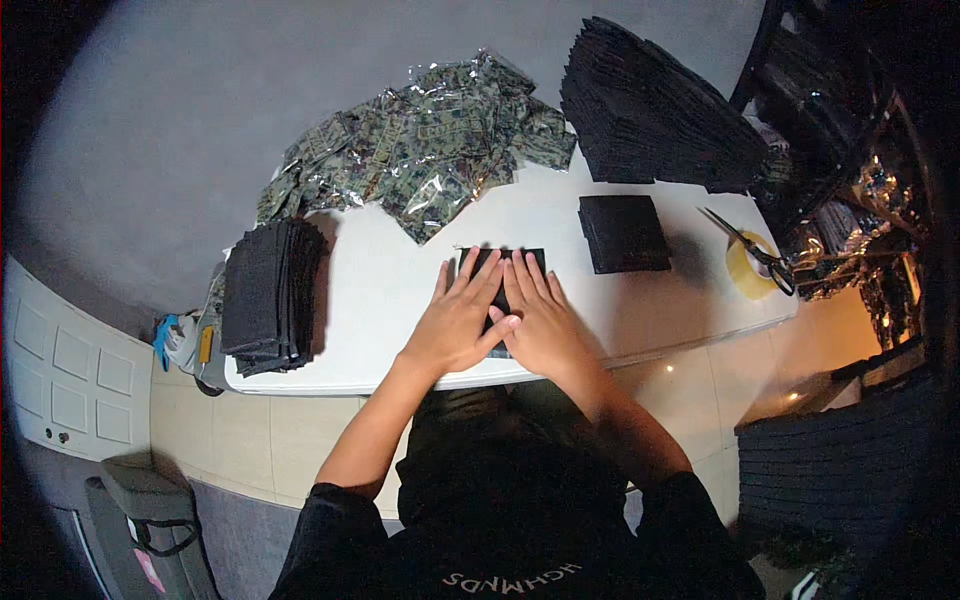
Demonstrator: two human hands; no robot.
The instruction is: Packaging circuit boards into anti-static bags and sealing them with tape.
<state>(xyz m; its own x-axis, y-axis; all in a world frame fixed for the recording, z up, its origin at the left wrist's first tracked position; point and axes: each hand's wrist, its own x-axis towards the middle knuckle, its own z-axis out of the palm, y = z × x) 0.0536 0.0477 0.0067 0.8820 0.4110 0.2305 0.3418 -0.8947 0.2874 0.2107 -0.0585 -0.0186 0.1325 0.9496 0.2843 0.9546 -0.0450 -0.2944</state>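
A small black folded cloth piece lies flat on the white table in front of me, mostly hidden under my hands. My left hand presses on it with fingers stretched out. Beside it, my right hand also lies flat, fingers extended, and the thumbs overlap near the middle. To the right rests a squarish black folded stack. A taller pile of black folded cloth pieces stands at the left end of the table.
Clear-wrapped camouflage packets are heaped along the back. A long row of black folded pieces leans at the back right. Scissors lie across a roll of yellowish tape at the right edge. A white door stands far left.
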